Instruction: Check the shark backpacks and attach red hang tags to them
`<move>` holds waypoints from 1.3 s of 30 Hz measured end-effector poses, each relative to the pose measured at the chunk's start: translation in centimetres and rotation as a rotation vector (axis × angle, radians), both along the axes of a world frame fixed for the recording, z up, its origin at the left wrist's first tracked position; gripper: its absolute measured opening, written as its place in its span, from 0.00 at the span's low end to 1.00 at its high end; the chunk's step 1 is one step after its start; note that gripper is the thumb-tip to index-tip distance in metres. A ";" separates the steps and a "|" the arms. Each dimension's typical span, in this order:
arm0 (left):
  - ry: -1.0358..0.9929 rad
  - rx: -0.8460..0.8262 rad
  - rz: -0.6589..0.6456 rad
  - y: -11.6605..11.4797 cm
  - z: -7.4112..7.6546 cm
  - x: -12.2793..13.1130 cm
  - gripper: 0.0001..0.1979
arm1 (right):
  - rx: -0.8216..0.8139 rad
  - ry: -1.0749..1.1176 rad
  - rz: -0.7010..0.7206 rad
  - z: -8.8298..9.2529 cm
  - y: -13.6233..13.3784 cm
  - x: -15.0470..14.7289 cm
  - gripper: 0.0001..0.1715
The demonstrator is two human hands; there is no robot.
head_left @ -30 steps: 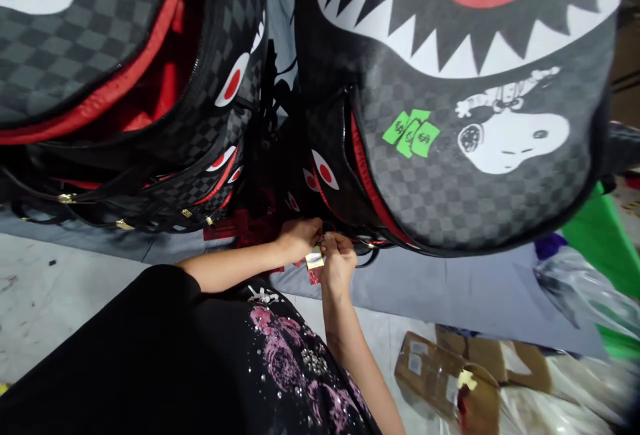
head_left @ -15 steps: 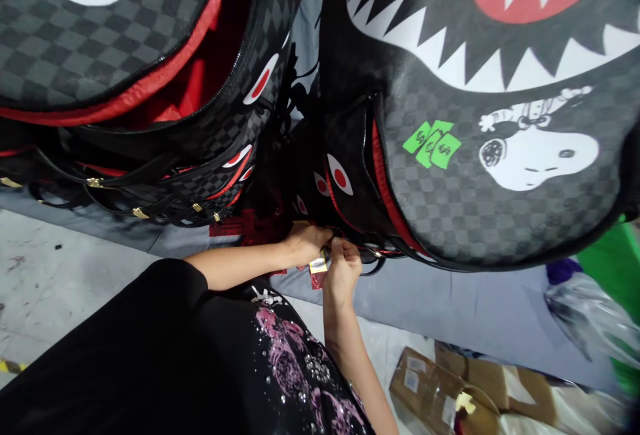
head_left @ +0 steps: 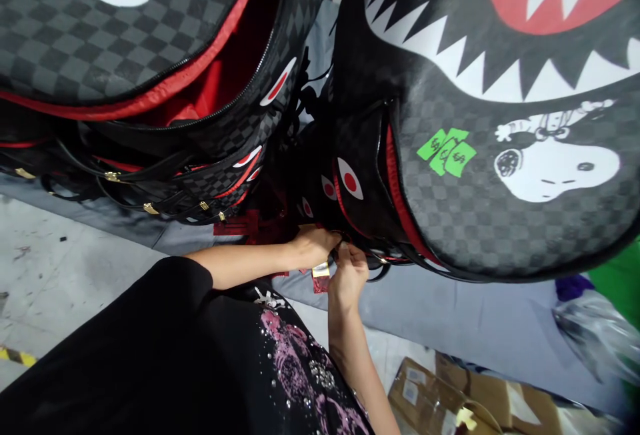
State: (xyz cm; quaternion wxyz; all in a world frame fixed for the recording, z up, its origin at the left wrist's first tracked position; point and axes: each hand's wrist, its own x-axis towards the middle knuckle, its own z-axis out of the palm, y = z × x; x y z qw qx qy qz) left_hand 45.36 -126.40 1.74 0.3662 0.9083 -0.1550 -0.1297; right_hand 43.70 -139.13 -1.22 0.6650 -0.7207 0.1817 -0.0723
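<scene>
My left hand [head_left: 316, 247] and my right hand [head_left: 349, 269] meet at the lower edge of the stack of black checkered bags on the right. Both hands are closed with fingertips pinched together; what lies between them is too small and dark to make out. A red tag [head_left: 321, 284] with a yellow and white label hangs just below, beside my right hand. The top right bag [head_left: 460, 221] has shark teeth, a white cartoon dog and green banknotes printed on it. Just right of my hands a black handle loop [head_left: 380, 273] sticks out.
At the left, another stack holds an unzipped checkered bag [head_left: 170, 28] with red lining. More red tags [head_left: 235, 225] lie between the stacks on the grey tabletop [head_left: 430, 315]. Clear plastic [head_left: 590, 321] is at the right, with cardboard boxes [head_left: 425, 388] on the floor below.
The view has shifted slightly, so the bags appear a little further right and, on the right side, lower. Both hands stay pinched together at the same spot on the bag's edge.
</scene>
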 end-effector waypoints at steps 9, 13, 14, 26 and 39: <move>-0.038 -0.043 0.006 0.2 -0.5 0.0 0.10 | -0.045 0.004 0.055 0.5 0.0 0.1 0.17; -0.043 -0.045 -0.004 0.2 -0.6 0.2 0.10 | -0.070 -0.015 0.066 0.8 0.0 0.2 0.17; -0.034 -0.049 -0.022 0.2 -0.6 0.3 0.09 | -0.087 -0.018 0.061 0.8 0.0 0.2 0.17; -0.050 -0.088 0.098 -0.3 -1.0 0.1 0.11 | -0.048 -0.017 0.027 0.9 0.0 0.4 0.16; -0.009 -0.076 0.027 0.2 -0.4 0.7 0.09 | -0.026 0.012 -0.001 1.6 0.5 0.4 0.16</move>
